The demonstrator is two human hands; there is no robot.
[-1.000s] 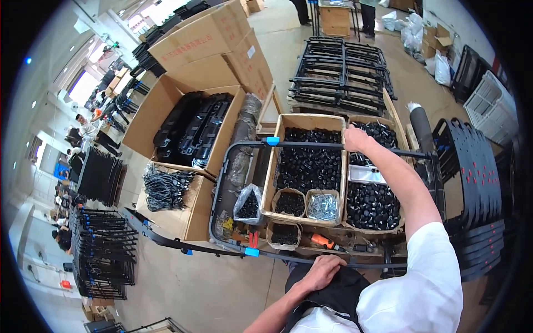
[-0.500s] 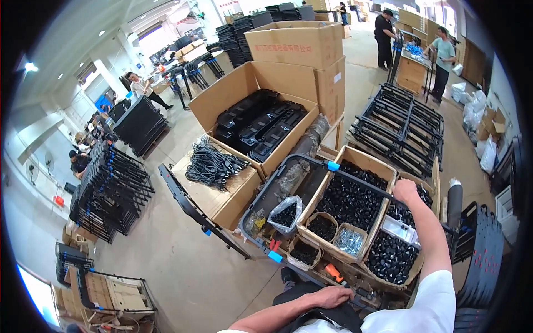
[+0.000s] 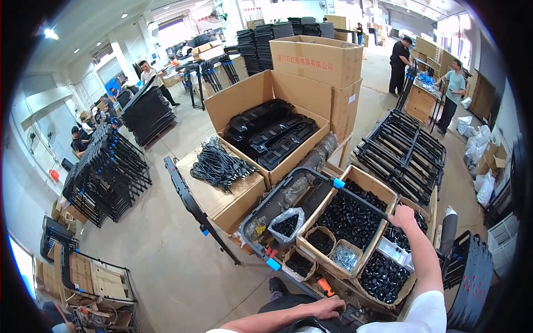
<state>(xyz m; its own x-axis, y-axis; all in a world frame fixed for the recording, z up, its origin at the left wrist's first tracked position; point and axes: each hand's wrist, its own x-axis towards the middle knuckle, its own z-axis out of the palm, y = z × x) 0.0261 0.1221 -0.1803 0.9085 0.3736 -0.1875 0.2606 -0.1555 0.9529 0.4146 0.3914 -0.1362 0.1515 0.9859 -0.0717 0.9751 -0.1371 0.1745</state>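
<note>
A black tubular frame [image 3: 312, 173] with a rounded far end and blue clips lies across the cartons. My right hand [image 3: 403, 217] is closed around the frame's right bar, above a carton of black plastic parts. At my waist, my left hand [image 3: 328, 308] has its fingers curled at the near end of the other bar; the hand itself partly hides the contact. An orange-handled tool [image 3: 326, 286] lies just beyond the left hand. Small black caps [image 3: 383, 276] fill a carton below my right forearm.
Silvery screws [image 3: 344, 256] sit in a small box inside the large carton of black parts [image 3: 347, 219]. Black cables [image 3: 219, 166] lie on a carton to the left. Another frame [image 3: 194, 202] leans there. An open carton [image 3: 294, 89] holds black panels. Other people work farther off.
The whole view has shifted and tilted, so the far room sits lower in the picture. Both hands keep their places on the frame, the right one slightly nearer my body.
</note>
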